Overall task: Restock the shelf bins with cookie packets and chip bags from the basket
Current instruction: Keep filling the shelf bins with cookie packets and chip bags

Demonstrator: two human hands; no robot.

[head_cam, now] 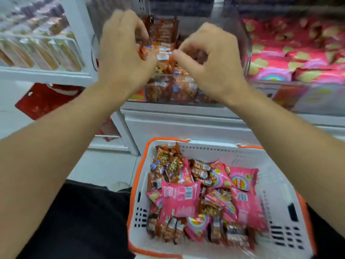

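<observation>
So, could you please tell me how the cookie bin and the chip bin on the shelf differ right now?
The cookie bin holds brown and orange packets; the chip bin holds pink bags. Both hands are up at the cookie bin, the left hand gripping a packet, the right hand curled and holding nothing visible; none is at the chip bin. Both bins are clear plastic, side by side.

The basket (276,186) sits before the shelf, below the cookie bin (179,90); the chip bin (298,98) is right of it.
</observation>
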